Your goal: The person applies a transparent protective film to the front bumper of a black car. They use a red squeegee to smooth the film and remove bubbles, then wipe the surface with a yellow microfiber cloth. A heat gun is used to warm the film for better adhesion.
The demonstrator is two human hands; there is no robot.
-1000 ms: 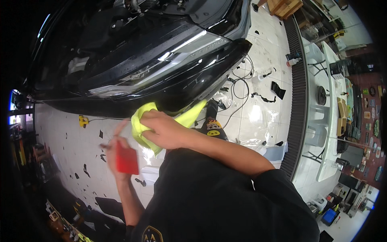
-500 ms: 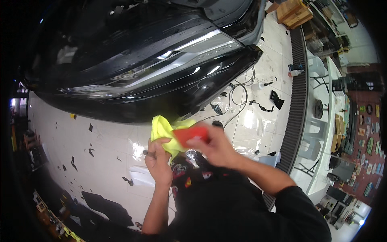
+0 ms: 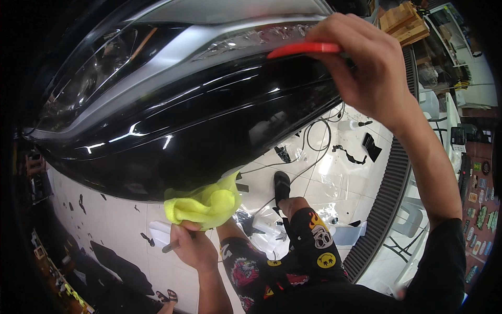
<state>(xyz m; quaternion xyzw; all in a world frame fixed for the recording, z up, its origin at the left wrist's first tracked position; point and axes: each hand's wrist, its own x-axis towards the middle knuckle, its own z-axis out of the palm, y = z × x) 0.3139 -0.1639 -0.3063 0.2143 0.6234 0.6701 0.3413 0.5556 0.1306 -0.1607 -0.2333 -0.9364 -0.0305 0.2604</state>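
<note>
My right hand [image 3: 368,65] is closed on a flat red squeegee [image 3: 303,48]. Its long edge lies along the seam between the car's headlight [image 3: 183,44] and the glossy black bumper [image 3: 219,115]. Lower down, my left hand [image 3: 196,251] grips a bright yellow cloth [image 3: 204,204], bunched up just under the bumper's lower edge. A slim dark stick-like tool [image 3: 171,245] also pokes out of that hand; its kind cannot be made out.
Black cables [image 3: 316,133], a bottle [image 3: 353,125] and dark film scraps [image 3: 371,147] lie on the tiled floor. A dark grating [image 3: 384,201] runs along the right, beside white tables. Another person's sandalled feet [image 3: 167,296] show at lower left.
My right hand has carried the squeegee from beside the cloth up and right to the headlight seam. The cloth stays in my left hand, now lower. The car looks closer.
</note>
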